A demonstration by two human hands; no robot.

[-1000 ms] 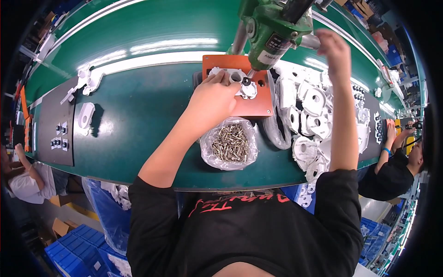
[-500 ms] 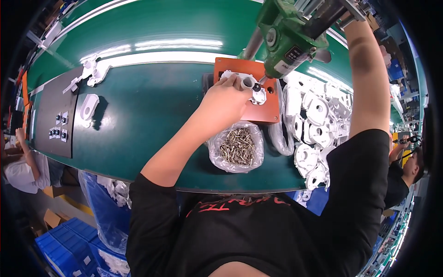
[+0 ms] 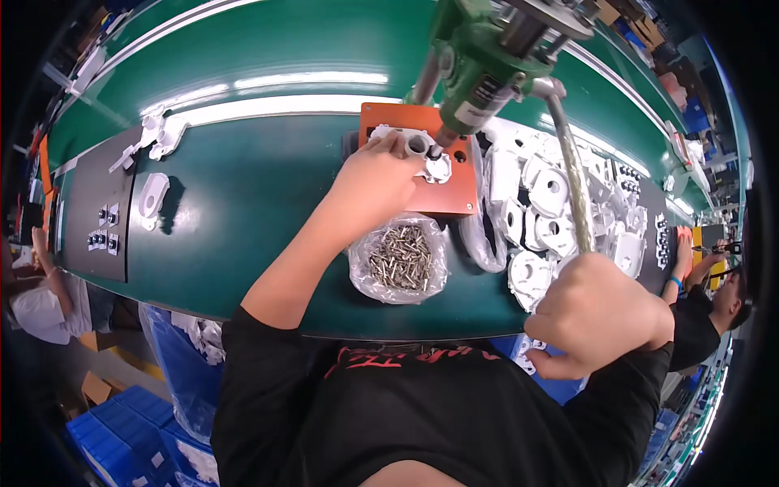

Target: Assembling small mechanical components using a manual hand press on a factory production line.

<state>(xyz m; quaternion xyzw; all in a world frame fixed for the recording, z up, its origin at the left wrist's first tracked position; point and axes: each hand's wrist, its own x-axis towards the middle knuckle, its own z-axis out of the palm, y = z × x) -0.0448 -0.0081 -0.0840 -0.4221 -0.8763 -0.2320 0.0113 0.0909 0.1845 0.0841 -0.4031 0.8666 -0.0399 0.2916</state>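
My left hand (image 3: 378,180) presses a white plastic part (image 3: 439,169) onto the orange fixture block (image 3: 456,196), its fingers closed around the part's near-left side. Above them stands a green hand press (image 3: 477,89); its ram tip (image 3: 438,149) is down at the part, beside a round tube on it. My right hand (image 3: 596,312) is closed in a fist on the end of the press's long lever (image 3: 573,174), which points down toward me. Close in front of the block sits a clear plastic bag (image 3: 357,280) full of small metal pins (image 3: 402,258).
White plastic parts (image 3: 550,191) lie heaped right of the block, alongside a clear plastic bag (image 3: 484,247). At the left, a dark board (image 3: 101,183) carries small black pieces, with more white parts (image 3: 154,197) nearby. Co-workers (image 3: 714,316) sit at both sides.
My right hand has pulled the lever from high at the back down toward me, and the ram has lowered onto the white part. My left hand stays on the part.
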